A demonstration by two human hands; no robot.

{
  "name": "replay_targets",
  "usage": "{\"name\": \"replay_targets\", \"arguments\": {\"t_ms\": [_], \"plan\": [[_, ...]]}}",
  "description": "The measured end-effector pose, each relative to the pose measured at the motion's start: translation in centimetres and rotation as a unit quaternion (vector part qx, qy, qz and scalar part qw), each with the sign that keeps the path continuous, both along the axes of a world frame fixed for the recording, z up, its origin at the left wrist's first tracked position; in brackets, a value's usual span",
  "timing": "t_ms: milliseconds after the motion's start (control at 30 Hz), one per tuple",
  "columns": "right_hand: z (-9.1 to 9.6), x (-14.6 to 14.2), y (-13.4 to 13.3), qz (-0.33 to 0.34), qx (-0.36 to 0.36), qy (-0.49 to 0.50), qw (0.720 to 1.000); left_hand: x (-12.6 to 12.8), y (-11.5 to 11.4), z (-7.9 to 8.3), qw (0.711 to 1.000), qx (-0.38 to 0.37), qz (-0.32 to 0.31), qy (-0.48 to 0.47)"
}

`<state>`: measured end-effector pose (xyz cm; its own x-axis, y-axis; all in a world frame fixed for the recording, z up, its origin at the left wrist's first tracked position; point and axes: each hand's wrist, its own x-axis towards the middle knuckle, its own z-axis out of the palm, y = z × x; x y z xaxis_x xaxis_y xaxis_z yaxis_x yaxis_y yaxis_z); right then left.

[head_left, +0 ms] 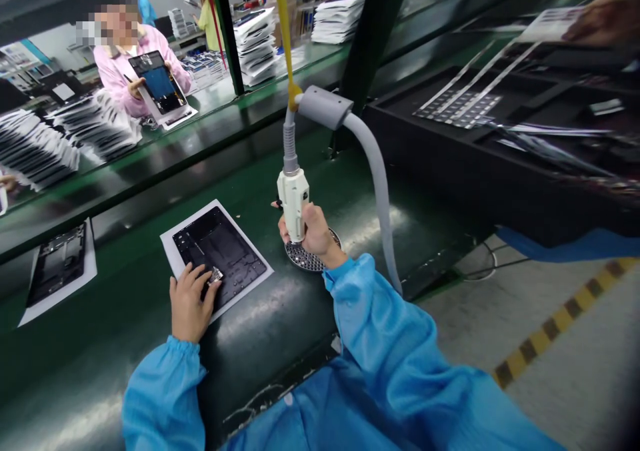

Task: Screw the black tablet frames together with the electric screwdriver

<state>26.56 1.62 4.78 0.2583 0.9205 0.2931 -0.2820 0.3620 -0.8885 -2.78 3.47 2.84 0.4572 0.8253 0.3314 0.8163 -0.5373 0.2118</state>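
Observation:
My right hand (313, 231) is wrapped round a white electric screwdriver (294, 201), held upright with its tip hidden. The screwdriver hangs from a yellow cord (285, 37), and a grey hose (375, 157) runs from its top. Just below my right hand lies a round perforated metal dish (303, 259). My left hand (193, 304) rests at the lower edge of a black tablet housing (230, 244), thumb and fingers closed on a small metallic part (215, 276) there. Under the housing is a white sheet (173, 247).
Another tablet housing (59, 264) on white paper lies at the left of the green bench (125, 284). Black trays (450, 157) with strips stand at right, where another person's hand (607, 21) reaches in. Across the rail, a person in pink (113, 71) holds a tablet housing beside stacks (95, 124).

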Motion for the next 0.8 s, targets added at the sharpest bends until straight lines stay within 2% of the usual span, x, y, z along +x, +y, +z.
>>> {"name": "replay_targets", "arguments": {"t_ms": [133, 267, 533, 667, 800], "plan": [[-0.4, -0.1, 0.2, 0.008, 0.005, 0.006, 1.0, 1.7, -0.8, -0.4, 0.999, 0.0, -0.039, -0.021], [-0.5, -0.1, 0.1, 0.013, 0.013, 0.008, 1.0, 2.1, -1.3, -0.7, 0.998, 0.007, -0.05, -0.031], [-0.7, 0.1, 0.2, 0.02, 0.018, 0.003, 1.0, 2.2, -2.4, 0.5, 0.983, 0.145, -0.068, -0.085], [-0.7, 0.1, 0.3, 0.011, 0.013, 0.0, 1.0, 3.4, -1.7, 0.7, 0.966, 0.211, -0.073, -0.132], [-0.9, 0.1, 0.3, 0.013, 0.006, 0.003, 1.0, 4.2, -0.8, 0.7, 0.96, 0.236, -0.061, -0.14]]}}
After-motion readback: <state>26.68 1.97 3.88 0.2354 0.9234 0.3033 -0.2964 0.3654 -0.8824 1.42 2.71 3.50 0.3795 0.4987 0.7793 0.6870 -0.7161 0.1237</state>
